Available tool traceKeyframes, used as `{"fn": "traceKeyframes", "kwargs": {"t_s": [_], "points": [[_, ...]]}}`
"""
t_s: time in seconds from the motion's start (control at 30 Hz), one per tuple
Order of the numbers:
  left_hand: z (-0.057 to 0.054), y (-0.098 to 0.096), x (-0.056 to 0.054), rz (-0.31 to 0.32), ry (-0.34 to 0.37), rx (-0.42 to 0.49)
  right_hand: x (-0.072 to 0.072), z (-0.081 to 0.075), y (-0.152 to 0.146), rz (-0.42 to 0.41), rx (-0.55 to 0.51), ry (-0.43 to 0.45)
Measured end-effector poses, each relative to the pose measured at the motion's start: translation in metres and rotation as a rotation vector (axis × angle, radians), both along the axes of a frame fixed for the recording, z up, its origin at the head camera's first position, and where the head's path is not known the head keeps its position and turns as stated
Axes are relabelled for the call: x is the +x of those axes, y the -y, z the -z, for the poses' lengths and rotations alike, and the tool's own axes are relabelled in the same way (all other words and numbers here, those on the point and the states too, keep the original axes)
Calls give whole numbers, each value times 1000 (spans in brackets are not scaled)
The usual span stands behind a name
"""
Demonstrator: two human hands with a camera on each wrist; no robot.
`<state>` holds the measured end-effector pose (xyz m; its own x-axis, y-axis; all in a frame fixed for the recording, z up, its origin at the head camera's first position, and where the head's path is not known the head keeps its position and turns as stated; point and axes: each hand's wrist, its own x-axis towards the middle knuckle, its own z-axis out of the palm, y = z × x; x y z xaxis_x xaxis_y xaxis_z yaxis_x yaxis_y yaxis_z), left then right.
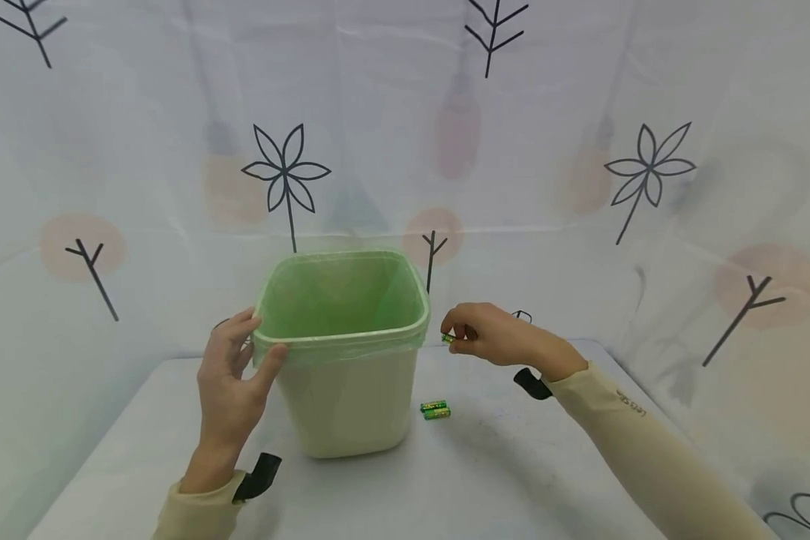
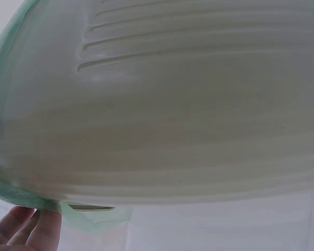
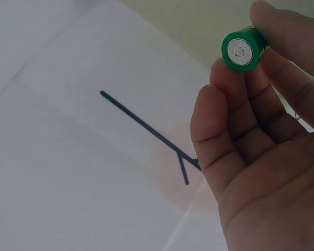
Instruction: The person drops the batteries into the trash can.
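While the left hand grips the bin by its rim, the right hand pinches one battery near the bin, in the air. Carrying seems the present step; the next move probably calls for lifting over the rim.

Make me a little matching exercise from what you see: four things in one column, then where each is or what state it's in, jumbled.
1. Left hand
2. Right hand
3. Bin
4. Two batteries

A. Pinching a battery
B. Lying side by side on the table
C. Holding the bin's edge
D. Lined with a green bag

Pairs: 1-C, 2-A, 3-D, 4-B
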<state>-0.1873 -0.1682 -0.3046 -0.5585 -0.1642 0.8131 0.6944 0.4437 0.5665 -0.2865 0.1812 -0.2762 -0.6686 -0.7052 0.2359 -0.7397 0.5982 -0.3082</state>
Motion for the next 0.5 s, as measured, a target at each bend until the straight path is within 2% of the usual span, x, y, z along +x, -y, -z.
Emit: {"fn": "traceKeyframes", "kwargs": {"t_s": [0.2, 0.4, 0.5], "points": [[-1, 0, 1, 8, -1, 4, 1, -36, 3, 15, -69, -79], [0, 0, 2, -2, -13, 0, -1, -55, 20, -87, -214, -236], [-1, 0, 2, 4, -8, 9, 0, -62, 36, -135, -224, -251]]}}
